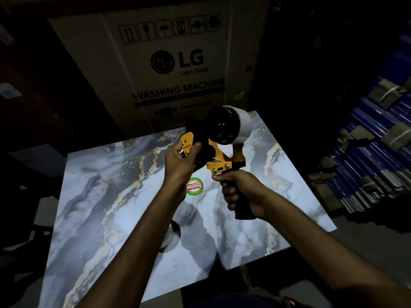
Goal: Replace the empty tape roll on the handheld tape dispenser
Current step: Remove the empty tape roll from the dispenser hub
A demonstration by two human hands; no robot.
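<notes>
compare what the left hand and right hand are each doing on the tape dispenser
The right hand is wrapped in a fist around the black handle of the tape dispenser, low down. The left hand pinches the yellow front plate at the cutter end, higher up, with fingertips only. Both hold the dispenser above the marble tabletop.

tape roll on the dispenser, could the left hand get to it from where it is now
Probably yes: the left hand grips the dispenser's front end, and the tape roll sits just above and beside it, uncovered. The right hand holds the handle below.

LG box behind marble tabletop; sticker.
</notes>
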